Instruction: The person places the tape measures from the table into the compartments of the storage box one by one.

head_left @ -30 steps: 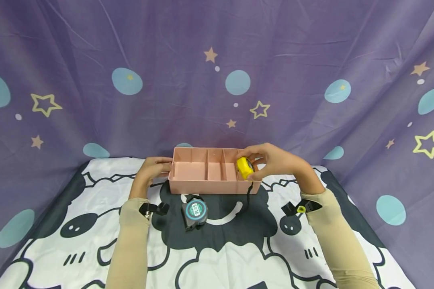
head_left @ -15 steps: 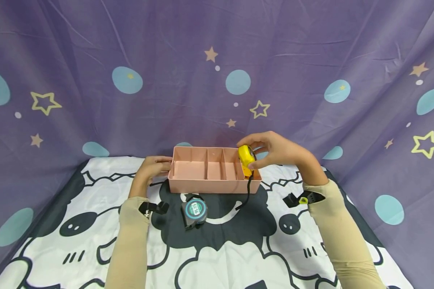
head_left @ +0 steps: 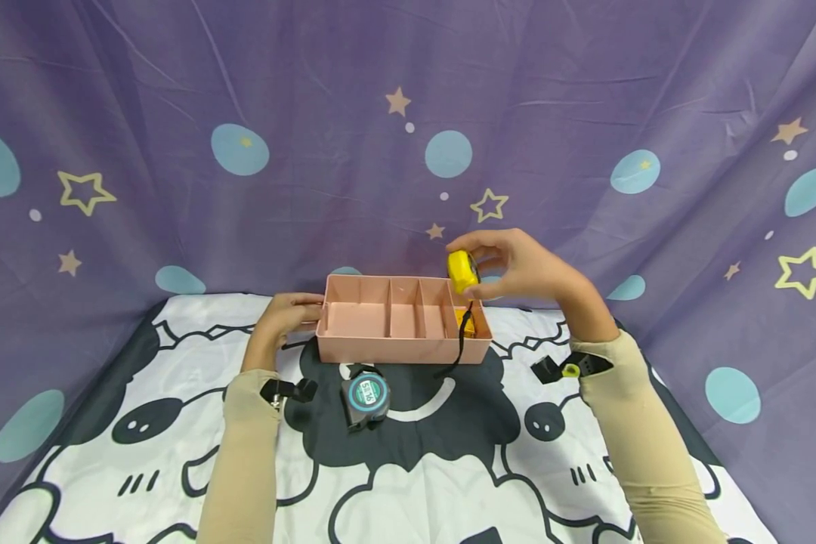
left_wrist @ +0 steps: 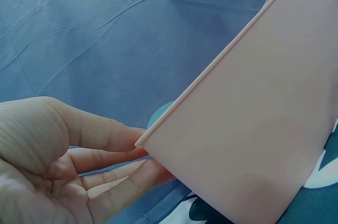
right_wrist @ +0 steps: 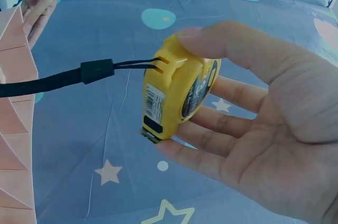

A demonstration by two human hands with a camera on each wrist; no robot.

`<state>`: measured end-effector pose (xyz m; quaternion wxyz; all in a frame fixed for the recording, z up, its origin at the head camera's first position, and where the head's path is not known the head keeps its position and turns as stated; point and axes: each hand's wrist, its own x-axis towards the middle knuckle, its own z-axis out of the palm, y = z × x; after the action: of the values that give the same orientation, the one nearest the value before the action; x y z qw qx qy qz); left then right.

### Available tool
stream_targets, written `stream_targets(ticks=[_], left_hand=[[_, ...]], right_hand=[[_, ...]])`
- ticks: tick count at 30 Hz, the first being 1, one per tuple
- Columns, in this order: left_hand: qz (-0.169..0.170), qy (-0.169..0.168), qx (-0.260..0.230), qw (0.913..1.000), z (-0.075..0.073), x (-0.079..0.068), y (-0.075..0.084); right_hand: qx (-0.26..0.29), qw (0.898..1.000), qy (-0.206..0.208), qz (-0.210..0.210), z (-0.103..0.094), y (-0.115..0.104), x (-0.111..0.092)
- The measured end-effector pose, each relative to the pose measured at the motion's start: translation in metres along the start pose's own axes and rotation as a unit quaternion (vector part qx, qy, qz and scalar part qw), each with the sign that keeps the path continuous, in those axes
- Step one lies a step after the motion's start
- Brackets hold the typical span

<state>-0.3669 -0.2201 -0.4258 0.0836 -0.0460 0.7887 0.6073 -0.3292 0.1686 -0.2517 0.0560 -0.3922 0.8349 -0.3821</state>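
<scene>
In the head view, my right hand (head_left: 510,261) holds a yellow tape measure (head_left: 462,270) just above the right end of a pink divided box (head_left: 401,350). The right wrist view shows the yellow case pinched between thumb and fingers, a black wrist strap (right_wrist: 58,81) hanging off it. Fingers of my left hand (head_left: 284,321) touch the left end of the box, fairly straight, with the tips right at its rim in the left wrist view. An orange-yellow object (head_left: 467,323) lies in the box's rightmost compartment; the strap partly covers it.
A black-and-teal tape measure (head_left: 366,399) lies on the cartoon-print cloth (head_left: 421,499) in front of the box. Thin dividers (head_left: 390,310) split the box into several compartments. Behind it hangs a purple curtain (head_left: 313,189) with stars.
My right hand has lifted the yellow tape measure up out of the rightmost compartment, its strap trailing over the box's front wall. The left hand and the box have stayed put.
</scene>
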Motion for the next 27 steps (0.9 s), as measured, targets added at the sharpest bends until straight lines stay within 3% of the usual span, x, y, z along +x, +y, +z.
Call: stream_targets(ticks=[14, 27], left_hand=[[0.006, 0.001, -0.006, 1.0, 0.001, -0.002, 0.001], [0.008, 0.001, -0.011, 0.9999, 0.001, 0.0, -0.001]], right_hand=[[-0.037, 0.997, 0.066, 0.005, -0.009, -0.011, 0.013], [-0.028, 0.989, 0.145, 0.024, -0.016, -0.006, 0.023]])
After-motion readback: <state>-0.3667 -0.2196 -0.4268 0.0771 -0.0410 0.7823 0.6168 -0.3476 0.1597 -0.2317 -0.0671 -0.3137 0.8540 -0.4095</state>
